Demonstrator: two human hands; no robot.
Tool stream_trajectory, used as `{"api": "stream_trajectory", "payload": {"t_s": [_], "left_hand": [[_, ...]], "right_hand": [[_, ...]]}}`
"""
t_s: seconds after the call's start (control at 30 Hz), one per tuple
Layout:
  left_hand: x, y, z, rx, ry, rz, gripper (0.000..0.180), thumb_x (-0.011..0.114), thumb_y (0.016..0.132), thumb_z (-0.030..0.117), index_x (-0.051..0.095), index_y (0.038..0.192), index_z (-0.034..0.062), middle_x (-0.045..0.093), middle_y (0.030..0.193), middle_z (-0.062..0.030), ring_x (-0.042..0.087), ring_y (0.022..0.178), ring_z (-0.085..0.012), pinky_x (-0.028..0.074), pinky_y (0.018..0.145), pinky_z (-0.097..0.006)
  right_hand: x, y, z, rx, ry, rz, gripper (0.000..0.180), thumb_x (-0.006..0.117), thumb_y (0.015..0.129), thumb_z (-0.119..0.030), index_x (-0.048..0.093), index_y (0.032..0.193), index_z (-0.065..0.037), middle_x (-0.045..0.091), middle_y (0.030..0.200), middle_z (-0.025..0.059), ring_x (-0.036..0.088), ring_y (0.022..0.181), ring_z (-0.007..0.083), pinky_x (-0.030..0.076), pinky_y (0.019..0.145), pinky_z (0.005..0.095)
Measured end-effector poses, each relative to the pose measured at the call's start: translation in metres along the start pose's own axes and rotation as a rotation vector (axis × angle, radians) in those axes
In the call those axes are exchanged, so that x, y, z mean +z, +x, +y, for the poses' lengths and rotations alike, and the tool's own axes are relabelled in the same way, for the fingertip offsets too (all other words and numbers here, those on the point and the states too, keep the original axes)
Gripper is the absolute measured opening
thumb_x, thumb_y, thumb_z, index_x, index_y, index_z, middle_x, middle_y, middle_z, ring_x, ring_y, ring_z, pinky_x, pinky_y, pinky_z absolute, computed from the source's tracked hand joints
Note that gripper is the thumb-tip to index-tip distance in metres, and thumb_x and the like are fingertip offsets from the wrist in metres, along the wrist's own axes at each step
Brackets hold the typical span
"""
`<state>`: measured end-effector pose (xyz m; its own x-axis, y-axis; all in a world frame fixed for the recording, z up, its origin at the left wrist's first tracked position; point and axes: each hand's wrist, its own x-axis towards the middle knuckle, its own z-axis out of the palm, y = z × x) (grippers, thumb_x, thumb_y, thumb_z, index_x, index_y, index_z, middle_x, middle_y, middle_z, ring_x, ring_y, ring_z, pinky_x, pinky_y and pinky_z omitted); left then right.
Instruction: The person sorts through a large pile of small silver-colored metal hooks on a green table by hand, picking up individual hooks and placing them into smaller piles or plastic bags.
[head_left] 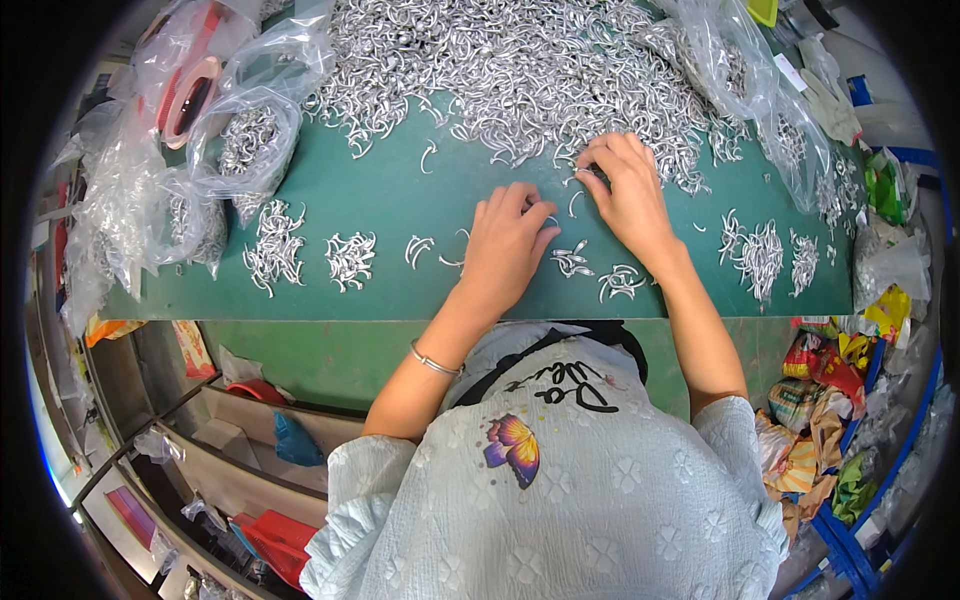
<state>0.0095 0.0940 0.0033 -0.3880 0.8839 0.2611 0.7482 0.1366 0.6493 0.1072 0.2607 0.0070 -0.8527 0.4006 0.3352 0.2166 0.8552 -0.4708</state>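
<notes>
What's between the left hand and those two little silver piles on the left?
In the head view, a few curved silver pieces lie on the green table there.

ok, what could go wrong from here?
1. The right hand is at the heap's front edge; a tug might bring loose pieces down into the small piles.
2. The right forearm passes beside two closely spaced piles; a brush could mix them or push pieces over the table's front edge.
</notes>
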Motion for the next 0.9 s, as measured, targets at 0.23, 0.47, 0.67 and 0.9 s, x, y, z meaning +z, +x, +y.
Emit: {"api": "stream_trajectory", "payload": {"t_s": [0.23,0.47,0.67,0.9], "left_hand": [[0.006,-0.002,-0.007,-0.112,-0.091,0.120,0.033,0.073,0.075,0.002,0.060,0.106,0.0018,0.058,0.105,-0.0133,0.057,0.096,-0.0324,0.046,0.083,-0.040],[-0.009,-0.006,0.000,-0.152,-0.077,0.075,0.046,0.073,0.074,0.003,0.056,0.116,0.0021,0.054,0.114,-0.0156,0.053,0.103,-0.0343,0.044,0.087,-0.041],[0.009,-0.003,0.001,-0.091,0.000,0.039,0.025,0.071,0.076,0.001,0.064,0.101,0.0025,0.054,0.105,-0.0118,0.053,0.095,-0.0303,0.045,0.084,-0.041],[0.003,-0.011,-0.005,-0.119,0.004,0.098,0.026,0.071,0.076,0.001,0.063,0.100,0.0021,0.055,0.105,-0.0113,0.053,0.097,-0.0300,0.044,0.083,-0.041]], "right_hand": [[-0.005,-0.008,-0.012,0.031,0.259,-0.099,0.012,0.070,0.077,-0.006,0.064,0.087,-0.004,0.062,0.083,0.0085,0.058,0.086,0.0275,0.041,0.077,0.0389],[0.000,0.000,-0.015,0.022,0.374,-0.159,0.014,0.069,0.079,-0.005,0.066,0.092,-0.002,0.064,0.087,0.0102,0.058,0.087,0.0300,0.043,0.080,0.0406],[0.006,0.017,-0.020,-0.111,0.193,-0.015,0.021,0.067,0.078,-0.002,0.066,0.098,-0.003,0.060,0.104,0.0086,0.054,0.097,0.0296,0.043,0.085,0.0405],[-0.004,0.009,-0.013,-0.096,0.052,-0.211,0.018,0.070,0.077,-0.004,0.063,0.093,-0.004,0.057,0.107,0.0070,0.052,0.102,0.0279,0.042,0.088,0.0391]]}}
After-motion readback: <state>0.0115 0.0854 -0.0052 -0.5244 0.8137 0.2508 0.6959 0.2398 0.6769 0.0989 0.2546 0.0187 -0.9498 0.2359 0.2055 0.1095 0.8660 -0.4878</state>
